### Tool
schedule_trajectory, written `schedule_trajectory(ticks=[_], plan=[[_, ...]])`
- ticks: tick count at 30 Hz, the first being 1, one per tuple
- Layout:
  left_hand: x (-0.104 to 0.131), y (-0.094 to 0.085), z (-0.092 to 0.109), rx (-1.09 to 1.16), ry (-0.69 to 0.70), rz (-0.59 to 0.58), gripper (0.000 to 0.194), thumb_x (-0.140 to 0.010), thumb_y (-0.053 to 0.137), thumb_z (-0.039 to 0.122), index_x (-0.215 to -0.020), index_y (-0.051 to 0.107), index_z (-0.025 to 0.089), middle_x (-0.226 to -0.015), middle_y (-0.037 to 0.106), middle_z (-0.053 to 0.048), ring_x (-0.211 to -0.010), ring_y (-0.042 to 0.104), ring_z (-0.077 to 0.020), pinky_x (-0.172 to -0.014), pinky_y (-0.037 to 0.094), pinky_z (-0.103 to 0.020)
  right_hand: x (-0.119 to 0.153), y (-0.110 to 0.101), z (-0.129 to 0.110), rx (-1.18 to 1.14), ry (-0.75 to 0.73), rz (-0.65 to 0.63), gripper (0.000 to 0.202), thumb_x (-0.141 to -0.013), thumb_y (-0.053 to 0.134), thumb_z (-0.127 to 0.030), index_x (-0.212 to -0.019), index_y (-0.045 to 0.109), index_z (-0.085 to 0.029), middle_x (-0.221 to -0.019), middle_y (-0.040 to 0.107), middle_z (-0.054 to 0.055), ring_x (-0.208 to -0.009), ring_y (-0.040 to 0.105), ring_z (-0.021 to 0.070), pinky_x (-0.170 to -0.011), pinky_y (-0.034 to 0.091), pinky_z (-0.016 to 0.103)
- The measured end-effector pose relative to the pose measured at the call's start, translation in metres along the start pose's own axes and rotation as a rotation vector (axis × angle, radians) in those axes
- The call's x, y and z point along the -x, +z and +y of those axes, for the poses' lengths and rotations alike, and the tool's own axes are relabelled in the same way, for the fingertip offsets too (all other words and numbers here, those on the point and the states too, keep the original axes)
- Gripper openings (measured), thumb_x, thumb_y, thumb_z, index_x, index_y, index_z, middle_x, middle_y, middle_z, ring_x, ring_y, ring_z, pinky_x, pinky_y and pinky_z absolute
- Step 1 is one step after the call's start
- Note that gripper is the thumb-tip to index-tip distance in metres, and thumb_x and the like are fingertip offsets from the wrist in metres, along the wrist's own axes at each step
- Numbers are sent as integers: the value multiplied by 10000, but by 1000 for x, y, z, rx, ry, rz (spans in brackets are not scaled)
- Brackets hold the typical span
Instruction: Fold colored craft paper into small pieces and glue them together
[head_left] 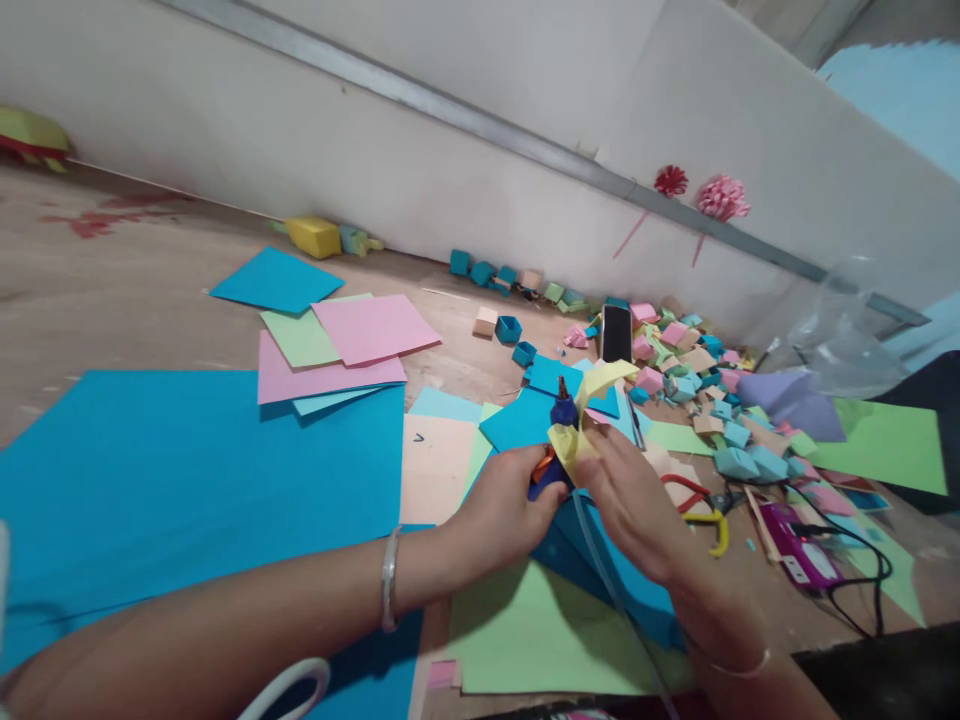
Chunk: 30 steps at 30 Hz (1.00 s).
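My left hand (499, 505) is wrapped round a dark blue glue gun (564, 412) with an orange trigger. Its copper-coloured nozzle points away from me, and a long translucent glue stick (600, 565) trails from its rear. Close against the gun, my right hand (634, 500) has its fingers closed on a strip of pale yellow paper (606, 376). That paper is bent and partly covers the gun's body. Some fingertips of my right hand are hidden behind the paper. Blue sheets (514, 420) lie beneath both hands.
Small folded paper boxes (682, 375) are heaped at the right, beside a phone (616, 333). Red-and-yellow-handled pliers (705, 520) and a magenta power strip (799, 545) with black cables lie nearer. Large blue paper (225, 480) covers the left. A wall (375, 140) closes off the back.
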<state>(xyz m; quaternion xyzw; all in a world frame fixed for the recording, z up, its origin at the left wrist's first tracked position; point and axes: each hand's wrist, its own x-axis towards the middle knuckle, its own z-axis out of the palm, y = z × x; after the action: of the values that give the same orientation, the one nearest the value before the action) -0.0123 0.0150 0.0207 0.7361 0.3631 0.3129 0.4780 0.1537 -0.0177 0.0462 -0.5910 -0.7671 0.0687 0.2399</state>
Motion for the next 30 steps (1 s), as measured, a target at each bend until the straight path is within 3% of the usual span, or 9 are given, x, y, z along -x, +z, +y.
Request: schedule_trajectory(ticks=[4, 6, 9, 11, 15, 18, 22, 26, 30], plan=[[2, -1, 3, -54, 15, -17, 131, -844, 561, 217, -927, 636, 150, -890, 673, -64, -785, 584, -197, -690, 420, -289, -5, -19, 14, -180, 67, -46, 213, -909, 546, -368, -932, 673, -199, -828, 643, 41, -782, 591, 187, -671, 470, 270], [4, 1, 3, -83, 30, -30, 157, -853, 556, 232, -960, 639, 153, -923, 674, -71, -818, 590, -210, -705, 427, -299, -9, -21, 20, -208, 131, -83, 214, -828, 659, -364, -952, 664, -189, -760, 616, 9, -683, 552, 158, -590, 435, 243], [5, 2, 1, -85, 58, -63, 174, -868, 538, 234, -987, 639, 158, -947, 674, -73, -848, 597, -216, -730, 436, -310, -14, -22, 26, -286, 137, -157, 391, -769, 721, -422, -1067, 632, -186, -788, 615, 0, -679, 541, 152, -586, 436, 235], [5, 2, 1, -84, 66, -67, 183, -870, 534, 233, -998, 636, 151, -957, 672, -82, -861, 599, -223, -745, 442, -321, -15, -25, 28, -340, 71, -207, 454, -784, 686, -511, -1100, 628, -190, -870, 637, 25, -761, 577, 181, -648, 465, 255], [5, 1, 1, -103, 78, -75, 213, -867, 538, 233, -1039, 623, 143, -1015, 668, -102, -913, 597, -242, -790, 443, -348, -14, -30, 28, -371, -93, -249, 528, -924, 399, -604, -1232, 571, -211, -1104, 633, 85, -981, 595, 244, -822, 481, 320], [6, 2, 1, -125, 45, -82, 181, -866, 524, 227, -981, 629, 136, -967, 670, -104, -855, 594, -235, -745, 437, -343, -13, -17, 22, -201, -75, -178, 538, -924, 412, -589, -1251, 533, -179, -1089, 637, 116, -956, 594, 256, -808, 471, 344], [8, 2, 2, -86, 7, -61, 166, -843, 537, 208, -956, 640, 143, -913, 668, -77, -798, 569, -201, -711, 413, -309, -15, 5, 18, -36, -15, -39, 461, -885, 491, -594, -999, 590, -158, -838, 639, 85, -756, 579, 225, -671, 444, 314], [7, -2, 3, -18, -9, -104, 153, -837, 543, 246, -900, 639, 145, -790, 624, -29, -691, 499, -155, -631, 366, -268, -19, 8, 26, -47, -165, 20, 445, -910, 439, -596, -754, 526, -188, -650, 547, 21, -573, 496, 154, -525, 355, 260], [4, -4, 3, 24, -39, -166, 131, -815, 549, 261, -741, 565, 155, -651, 493, 30, -605, 395, -115, -557, 298, -247, -20, 4, 31, -64, -244, 96, 405, -950, 426, -485, -663, 461, -201, -577, 452, -17, -518, 435, 119, -500, 298, 250]])
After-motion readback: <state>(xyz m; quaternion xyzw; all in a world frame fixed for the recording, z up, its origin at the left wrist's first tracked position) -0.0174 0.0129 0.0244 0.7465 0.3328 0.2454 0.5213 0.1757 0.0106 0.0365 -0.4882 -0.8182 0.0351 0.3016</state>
